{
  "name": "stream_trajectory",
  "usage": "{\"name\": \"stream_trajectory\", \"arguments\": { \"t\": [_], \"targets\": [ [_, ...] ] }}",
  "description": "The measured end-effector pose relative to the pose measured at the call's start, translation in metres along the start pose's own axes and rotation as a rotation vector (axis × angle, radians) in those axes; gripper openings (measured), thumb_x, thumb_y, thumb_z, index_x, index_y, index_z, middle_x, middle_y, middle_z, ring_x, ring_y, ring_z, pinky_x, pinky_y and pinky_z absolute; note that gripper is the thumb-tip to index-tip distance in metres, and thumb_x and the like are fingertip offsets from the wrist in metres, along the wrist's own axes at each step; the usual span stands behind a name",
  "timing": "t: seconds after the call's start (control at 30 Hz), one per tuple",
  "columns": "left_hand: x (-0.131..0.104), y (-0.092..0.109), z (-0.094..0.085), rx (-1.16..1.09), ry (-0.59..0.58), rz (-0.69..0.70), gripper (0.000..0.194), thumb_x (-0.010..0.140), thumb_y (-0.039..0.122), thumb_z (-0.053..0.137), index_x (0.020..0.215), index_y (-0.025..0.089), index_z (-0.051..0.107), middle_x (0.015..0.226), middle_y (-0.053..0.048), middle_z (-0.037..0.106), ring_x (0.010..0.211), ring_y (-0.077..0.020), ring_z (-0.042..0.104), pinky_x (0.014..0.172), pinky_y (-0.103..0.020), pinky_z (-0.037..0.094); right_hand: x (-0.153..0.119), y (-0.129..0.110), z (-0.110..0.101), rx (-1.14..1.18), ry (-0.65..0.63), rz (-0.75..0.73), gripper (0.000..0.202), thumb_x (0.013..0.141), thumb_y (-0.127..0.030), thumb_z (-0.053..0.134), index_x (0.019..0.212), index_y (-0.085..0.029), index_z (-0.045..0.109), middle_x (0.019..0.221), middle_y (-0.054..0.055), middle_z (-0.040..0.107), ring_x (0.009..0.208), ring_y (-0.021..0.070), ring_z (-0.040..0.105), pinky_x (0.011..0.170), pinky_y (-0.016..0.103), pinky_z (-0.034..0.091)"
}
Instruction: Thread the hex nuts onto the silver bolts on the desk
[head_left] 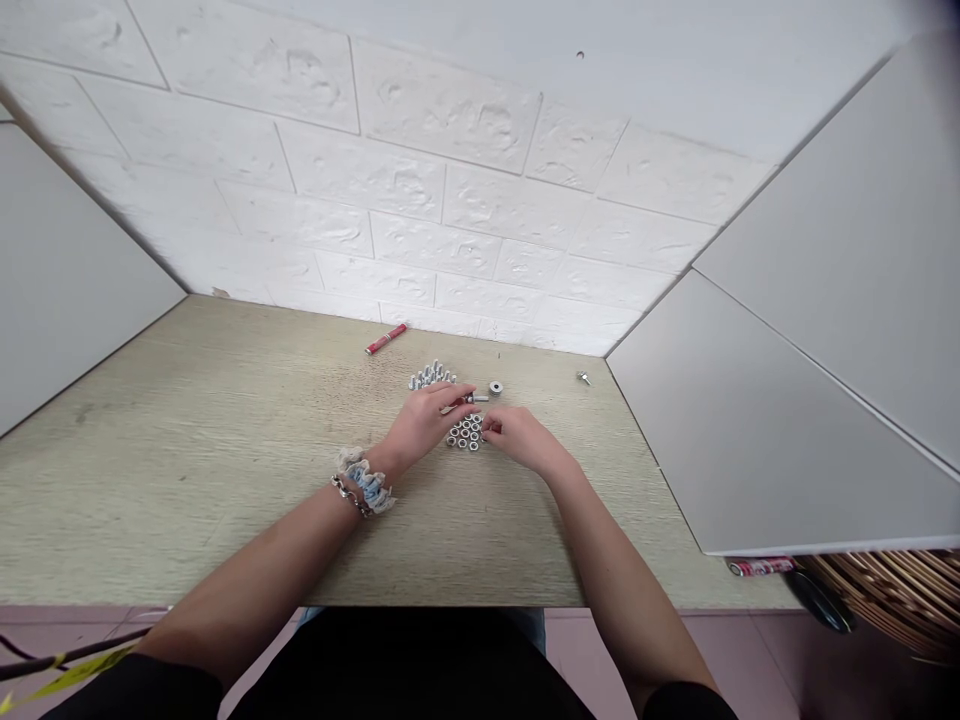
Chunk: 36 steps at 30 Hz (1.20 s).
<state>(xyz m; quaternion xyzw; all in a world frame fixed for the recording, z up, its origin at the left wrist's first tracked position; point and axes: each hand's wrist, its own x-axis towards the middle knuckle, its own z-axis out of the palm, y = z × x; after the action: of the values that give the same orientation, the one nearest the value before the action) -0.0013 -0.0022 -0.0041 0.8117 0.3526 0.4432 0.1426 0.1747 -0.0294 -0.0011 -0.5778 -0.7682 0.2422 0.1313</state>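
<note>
In the head view, both forearms reached forward from the bottom edge across the table (247,500), slanting inward so that the two hands came near each other over the middle of the wood. The left hand (426,422) lay palm down, its arm angled up to the right, the wrist fairly straight and wearing a pale blue-and-white scrunchie (366,480) and a chain bracelet (348,496). Its fingers stretched to the right and closed in a pinch, thumb below, around a metal bolt (481,398) whose shank stuck out sideways, lying roughly level, just above the group of nuts (463,433).

The right hand (517,436) came in from the other side, its forearm angled up to the left and the wrist bent so that the fingers pointed left. Those fingers were curled, with thumb and forefinger drawn together at the right edge of the nuts; whether they had hold of one could not be told.

A cluster of upright bolts (432,374) stood just beyond the left hand, and a round metal piece (496,388) sat near the held bolt's tip. A red marker (386,339) lay farther back, toward the white brick-patterned wall (405,185).
</note>
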Motion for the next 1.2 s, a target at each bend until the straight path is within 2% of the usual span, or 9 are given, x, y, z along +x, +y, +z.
{"name": "stream_trajectory", "arguments": {
  "t": [0.4, 0.6, 0.77, 0.87, 0.97, 1.1, 1.2],
  "targets": [
    [-0.0005, -0.0008, 0.0007, -0.004, 0.005, 0.009, 0.024, 0.077, 0.032, 0.057, 0.096, 0.019, 0.063, 0.085, -0.003, 0.067, 0.073, -0.0127, 0.062, 0.070, -0.024, 0.050, 0.0001, 0.0011, 0.0013, -0.003, -0.005, 0.015, 0.016, 0.075, -0.015, 0.042, 0.063, -0.017, 0.053, 0.065, -0.001, 0.058, 0.060, 0.0102, 0.047, 0.055, 0.022, 0.028],
    [-0.0001, -0.0017, 0.0009, -0.007, 0.002, 0.015, 0.024, 0.076, 0.032, 0.058, 0.095, 0.018, 0.063, 0.084, -0.004, 0.067, 0.072, -0.0124, 0.062, 0.068, -0.023, 0.050, -0.0016, -0.0034, -0.0002, -0.036, 0.012, 0.033, 0.019, 0.073, -0.016, 0.041, 0.056, -0.017, 0.048, 0.057, -0.001, 0.051, 0.054, 0.0094, 0.041, 0.051, 0.022, 0.024],
    [-0.0003, -0.0025, 0.0016, 0.001, 0.002, 0.014, 0.024, 0.077, 0.033, 0.058, 0.095, 0.018, 0.063, 0.085, -0.004, 0.067, 0.073, -0.0130, 0.062, 0.068, -0.024, 0.050, -0.0019, -0.0077, -0.0016, -0.056, 0.021, 0.062, 0.019, 0.073, -0.017, 0.041, 0.055, -0.017, 0.047, 0.057, -0.001, 0.051, 0.054, 0.0095, 0.040, 0.050, 0.022, 0.024],
    [-0.0004, -0.0027, 0.0018, 0.008, 0.007, 0.017, 0.024, 0.077, 0.033, 0.058, 0.095, 0.018, 0.063, 0.085, -0.004, 0.067, 0.073, -0.0130, 0.062, 0.069, -0.024, 0.050, -0.0024, -0.0085, -0.0020, -0.058, 0.024, 0.079, 0.015, 0.073, -0.018, 0.043, 0.059, -0.018, 0.049, 0.062, 0.000, 0.054, 0.056, 0.0099, 0.043, 0.050, 0.022, 0.025],
    [-0.0005, -0.0034, 0.0018, 0.003, 0.009, 0.028, 0.025, 0.077, 0.033, 0.058, 0.095, 0.017, 0.063, 0.085, -0.004, 0.067, 0.072, -0.0125, 0.062, 0.068, -0.023, 0.050, -0.0028, -0.0075, -0.0027, -0.046, 0.063, 0.107, 0.009, 0.075, -0.022, 0.045, 0.072, -0.019, 0.052, 0.071, 0.001, 0.058, 0.061, 0.0111, 0.046, 0.052, 0.022, 0.027],
    [-0.0008, -0.0048, 0.0023, -0.003, 0.017, 0.049, 0.025, 0.077, 0.033, 0.057, 0.095, 0.017, 0.063, 0.085, -0.004, 0.067, 0.073, -0.0122, 0.062, 0.068, -0.023, 0.050, -0.0011, -0.0038, -0.0023, -0.062, 0.136, 0.087, 0.017, 0.081, -0.020, 0.038, 0.083, -0.020, 0.055, 0.083, 0.002, 0.061, 0.072, 0.0129, 0.051, 0.058, 0.022, 0.031],
    [-0.0011, -0.0052, 0.0029, -0.005, 0.021, 0.057, 0.024, 0.078, 0.033, 0.056, 0.096, 0.018, 0.063, 0.086, -0.004, 0.067, 0.074, -0.0122, 0.062, 0.068, -0.023, 0.050, 0.0008, -0.0009, -0.0005, -0.074, 0.140, 0.056, 0.022, 0.082, -0.016, 0.036, 0.086, -0.019, 0.057, 0.090, 0.003, 0.062, 0.080, 0.0133, 0.052, 0.064, 0.023, 0.033]
  ]
}}
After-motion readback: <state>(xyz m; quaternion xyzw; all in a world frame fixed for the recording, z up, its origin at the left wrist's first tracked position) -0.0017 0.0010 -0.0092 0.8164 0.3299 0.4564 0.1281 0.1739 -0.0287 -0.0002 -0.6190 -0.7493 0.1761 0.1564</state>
